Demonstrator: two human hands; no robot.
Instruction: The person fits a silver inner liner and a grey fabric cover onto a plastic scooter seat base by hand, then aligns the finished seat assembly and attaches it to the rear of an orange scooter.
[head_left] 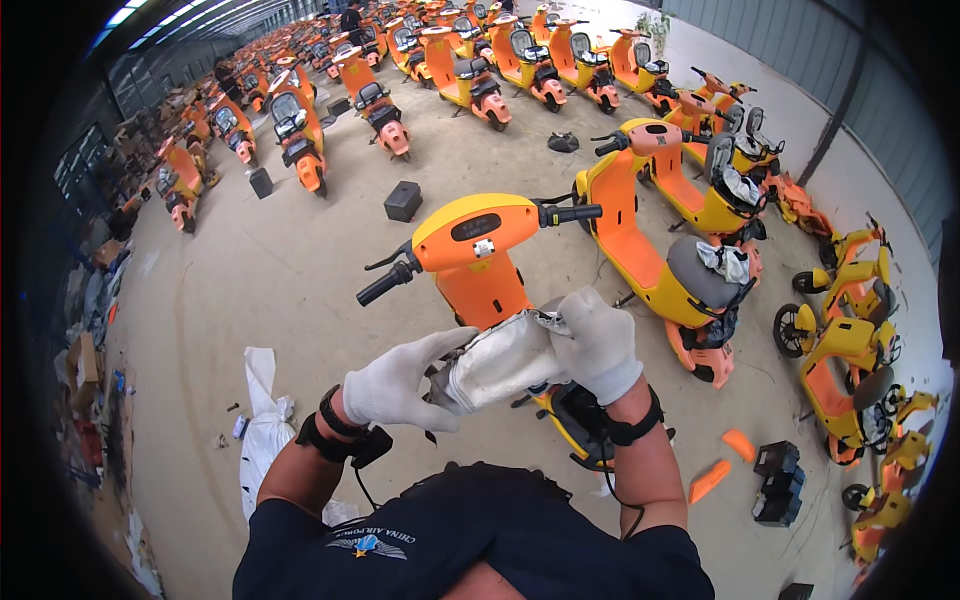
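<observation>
A white, crumpled, box-like pouch with dark edges (505, 360) is held up in front of my chest; I cannot make out its exact kind. White-gloved, my left hand (405, 385) curls round its left end, thumb above and fingers below. My right hand (598, 345), gloved too, grips the upper right corner with bent fingers. Behind it stands an orange and yellow scooter (483, 235), handlebars facing me. The pouch and my arms hide most of that scooter's seat and rear.
Another scooter (640, 255) with a grey seat stands close on the right. A black box (403, 201) sits on the floor ahead. White sheeting (265, 440) lies at left; orange panels (710, 481) and black blocks (777, 483) lie at right. Rows of scooters fill the back.
</observation>
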